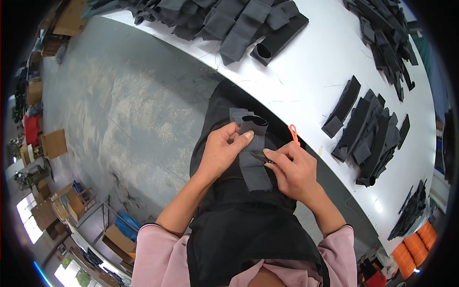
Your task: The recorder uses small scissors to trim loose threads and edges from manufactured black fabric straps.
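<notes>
A dark grey fabric strip [256, 176] with a folded, tube-like upper end lies over my lap. My left hand [221, 149] pinches it near that end between thumb and fingers. From the right side my right hand [295, 168] grips small thread snips [258, 155], their dark pointed blades touching the middle of the strip. Most of the snips is hidden inside my fingers. An orange cord loop [294, 134] sticks up behind the right hand; whether it is tied to the snips is hidden.
A white table [306, 91] runs along my right, its edge close to my right hand. Piles of dark fabric strips [239, 21] lie on it, with more bundles [368, 138] farther right. Orange thread spools [415, 248] stand at the lower right. Cardboard boxes [54, 143] sit across the floor.
</notes>
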Demonstrator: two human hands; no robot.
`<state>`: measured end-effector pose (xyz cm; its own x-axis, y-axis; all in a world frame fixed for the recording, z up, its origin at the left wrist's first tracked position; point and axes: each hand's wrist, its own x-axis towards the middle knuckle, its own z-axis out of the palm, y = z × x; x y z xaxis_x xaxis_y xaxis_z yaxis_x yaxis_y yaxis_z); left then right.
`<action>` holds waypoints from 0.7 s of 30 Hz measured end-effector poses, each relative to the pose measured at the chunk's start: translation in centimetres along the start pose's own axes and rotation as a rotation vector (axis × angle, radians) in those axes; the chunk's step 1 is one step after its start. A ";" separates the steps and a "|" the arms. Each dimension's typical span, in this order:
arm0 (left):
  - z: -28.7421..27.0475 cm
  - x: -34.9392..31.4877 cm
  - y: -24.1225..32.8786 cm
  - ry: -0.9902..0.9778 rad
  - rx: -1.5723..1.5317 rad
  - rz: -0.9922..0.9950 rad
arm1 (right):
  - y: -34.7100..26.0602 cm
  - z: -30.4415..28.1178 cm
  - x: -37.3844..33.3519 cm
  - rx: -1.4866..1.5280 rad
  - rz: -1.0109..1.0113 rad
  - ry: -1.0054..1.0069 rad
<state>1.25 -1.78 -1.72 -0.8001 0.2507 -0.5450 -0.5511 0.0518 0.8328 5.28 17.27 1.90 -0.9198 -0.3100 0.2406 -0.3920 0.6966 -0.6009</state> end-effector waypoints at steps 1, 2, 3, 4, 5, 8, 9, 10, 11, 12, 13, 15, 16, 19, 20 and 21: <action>0.0 0.0 -0.1 0.002 -0.002 -0.001 | 0.2 0.1 0.0 0.053 0.004 -0.012; 0.1 0.1 -0.2 0.008 0.018 0.027 | 0.3 0.3 0.0 0.107 0.009 -0.024; 0.2 0.1 -0.2 0.012 0.039 0.055 | 0.4 0.4 0.0 0.107 0.009 -0.025; 0.2 0.1 -0.2 0.012 0.037 0.054 | 0.5 0.5 0.1 0.136 0.013 -0.013; 0.1 0.1 -0.4 0.001 0.021 0.053 | 0.5 0.5 0.1 0.164 0.016 -0.001; 0.2 0.3 -1.0 -0.012 0.001 0.081 | 0.4 0.4 0.3 0.190 0.043 -0.020; 0.3 0.3 -1.2 -0.013 -0.001 0.110 | 0.4 0.4 0.3 0.192 0.043 -0.022; 0.2 0.3 -1.3 -0.012 -0.001 0.108 | 0.4 0.3 0.2 0.182 0.044 -0.057; 0.2 0.3 -1.4 -0.023 0.008 0.099 | 0.3 0.2 0.2 0.172 0.044 -0.092; 0.1 0.3 -1.4 -0.035 0.018 0.091 | 0.3 0.2 0.2 0.172 0.045 -0.093; 0.0 0.2 -1.2 -0.035 0.017 0.090 | 0.3 0.2 0.2 0.128 0.009 -0.103; -0.1 0.0 -0.6 -0.083 0.024 0.015 | 0.3 0.3 0.0 0.084 -0.026 -0.112; 0.0 0.1 -0.6 -0.084 0.023 0.015 | 0.3 0.4 -0.1 0.080 -0.015 -0.099; -0.1 0.3 -0.8 -0.077 -0.004 -0.023 | 0.5 0.6 -0.2 0.291 0.148 -0.053; -0.2 0.4 -0.9 -0.068 0.018 -0.013 | 0.6 0.6 -0.2 0.507 0.302 -0.020; -0.3 0.4 -1.0 -0.059 0.039 -0.006 | 0.5 0.5 -0.3 0.507 0.304 -0.020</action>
<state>1.38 -1.98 -2.79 -0.7807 0.3071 -0.5443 -0.5452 0.0910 0.8334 5.32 17.36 1.12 -0.9870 -0.1605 -0.0108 -0.0486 0.3615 -0.9311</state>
